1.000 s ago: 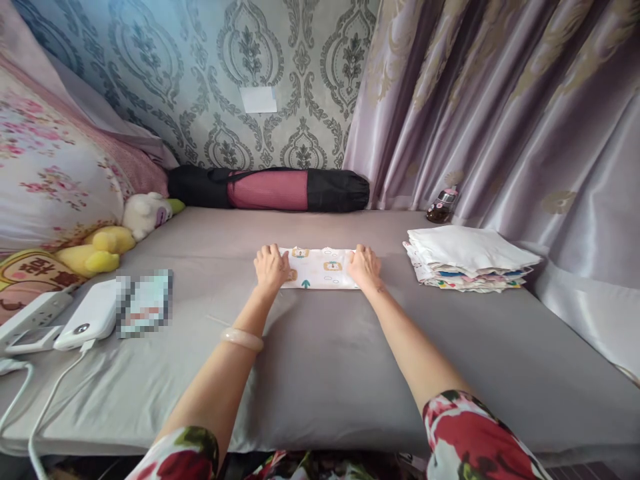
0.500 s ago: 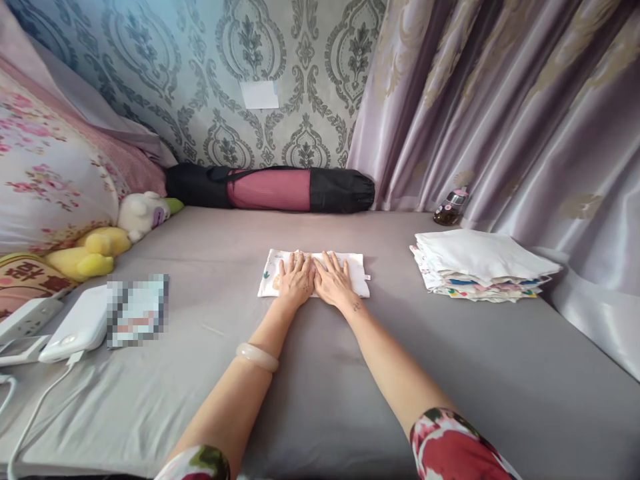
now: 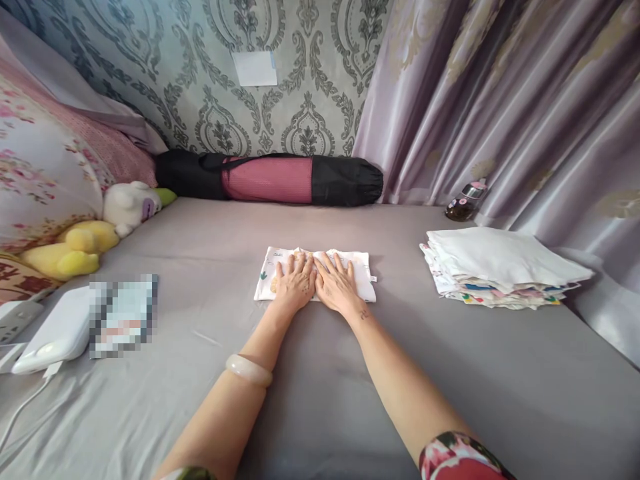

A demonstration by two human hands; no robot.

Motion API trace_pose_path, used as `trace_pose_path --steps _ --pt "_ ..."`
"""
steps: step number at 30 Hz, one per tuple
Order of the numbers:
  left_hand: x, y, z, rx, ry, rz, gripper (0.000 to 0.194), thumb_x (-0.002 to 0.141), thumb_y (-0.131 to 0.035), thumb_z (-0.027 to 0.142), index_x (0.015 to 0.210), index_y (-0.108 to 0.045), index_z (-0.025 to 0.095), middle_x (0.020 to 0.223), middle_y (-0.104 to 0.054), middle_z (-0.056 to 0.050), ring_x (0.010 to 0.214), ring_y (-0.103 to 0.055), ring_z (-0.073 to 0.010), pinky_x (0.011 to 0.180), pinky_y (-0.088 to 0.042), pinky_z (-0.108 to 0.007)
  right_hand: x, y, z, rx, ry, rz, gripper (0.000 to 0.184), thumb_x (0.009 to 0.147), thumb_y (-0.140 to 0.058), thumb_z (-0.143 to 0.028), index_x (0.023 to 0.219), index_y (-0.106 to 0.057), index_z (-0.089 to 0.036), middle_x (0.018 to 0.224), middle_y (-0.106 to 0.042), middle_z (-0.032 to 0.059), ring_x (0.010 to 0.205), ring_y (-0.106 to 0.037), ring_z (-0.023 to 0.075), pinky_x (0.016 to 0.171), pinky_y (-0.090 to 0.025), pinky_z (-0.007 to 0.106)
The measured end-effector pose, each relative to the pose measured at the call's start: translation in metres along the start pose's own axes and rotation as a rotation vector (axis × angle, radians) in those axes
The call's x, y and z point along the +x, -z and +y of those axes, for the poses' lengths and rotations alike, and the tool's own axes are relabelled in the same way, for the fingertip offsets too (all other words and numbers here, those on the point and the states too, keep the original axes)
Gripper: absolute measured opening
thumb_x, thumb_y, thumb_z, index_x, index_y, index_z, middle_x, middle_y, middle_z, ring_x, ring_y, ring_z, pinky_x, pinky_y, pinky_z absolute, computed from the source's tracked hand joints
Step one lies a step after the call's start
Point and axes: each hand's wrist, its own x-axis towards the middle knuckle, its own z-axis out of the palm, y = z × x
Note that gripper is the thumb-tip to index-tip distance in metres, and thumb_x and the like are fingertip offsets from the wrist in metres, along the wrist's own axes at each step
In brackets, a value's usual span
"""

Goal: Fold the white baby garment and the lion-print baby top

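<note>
A white cloth (image 3: 264, 288) with a small print, folded into a flat rectangle, lies on the grey bed sheet in front of me. My left hand (image 3: 295, 283) rests palm down on its left half, fingers spread. On the right half, my right hand (image 3: 337, 283) lies flat too, its fingers stretched out. The thumbs meet near the cloth's middle. A small tag (image 3: 373, 279) sticks out at the cloth's right edge. Over to the right stands a stack of folded cloths (image 3: 505, 260), mostly white with some coloured layers.
A black and pink rolled bag (image 3: 270, 179) lies along the wall. A small dark bottle (image 3: 465, 201) stands by the curtain (image 3: 420, 120). Plush toys (image 3: 75, 247), a white power bank with a cable (image 3: 60, 333) and a blurred packet (image 3: 124, 317) are on the left.
The view has come slightly closer and tilted down. Both hands stay flat on the folded cloth, which looks the same.
</note>
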Motion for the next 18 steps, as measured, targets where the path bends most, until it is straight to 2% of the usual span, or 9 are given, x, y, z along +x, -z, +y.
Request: trace_pose_path --steps 7,11,13,18 --pt "-0.001 0.006 -0.001 -0.039 0.018 -0.012 0.056 0.102 -0.022 0.039 0.154 -0.033 0.021 0.161 -0.031 -0.008 0.149 -0.025 -0.0311 0.118 -0.021 -0.059 0.000 0.000 0.001 0.017 -0.002 0.004 0.054 0.101 -0.027 -0.031 0.154 -0.035 -0.025 0.163 -0.027 0.0008 0.151 -0.015 0.0279 0.120 -0.010 0.058" --pt "-0.003 0.006 -0.005 -0.033 0.073 0.103 0.057 0.102 -0.023 0.045 0.151 -0.039 0.021 0.160 -0.035 -0.010 0.149 -0.024 -0.0318 0.119 -0.018 -0.059 -0.003 0.002 0.002 -0.010 -0.056 0.102 0.054 0.103 -0.027 -0.039 0.155 -0.035 -0.024 0.164 -0.024 0.0054 0.151 -0.012 0.0306 0.119 -0.006 0.059" --pt "-0.004 0.005 -0.008 -0.016 0.089 0.126 0.058 0.101 -0.024 0.047 0.150 -0.040 0.022 0.159 -0.036 -0.011 0.149 -0.024 -0.0339 0.118 -0.016 -0.061 -0.003 0.000 0.003 -0.020 -0.083 0.107 0.055 0.103 -0.028 -0.044 0.154 -0.035 -0.025 0.164 -0.024 0.0055 0.151 -0.012 0.0322 0.119 -0.006 0.061" --pt "-0.005 0.001 -0.011 -0.004 0.076 0.072 0.059 0.101 -0.025 0.049 0.151 -0.038 0.022 0.159 -0.036 -0.012 0.146 -0.028 -0.0366 0.116 -0.017 -0.063 -0.001 -0.006 0.005 -0.039 -0.111 0.067 0.056 0.103 -0.025 -0.050 0.153 -0.037 -0.028 0.163 -0.026 0.0051 0.149 -0.016 0.0328 0.117 -0.010 0.061"
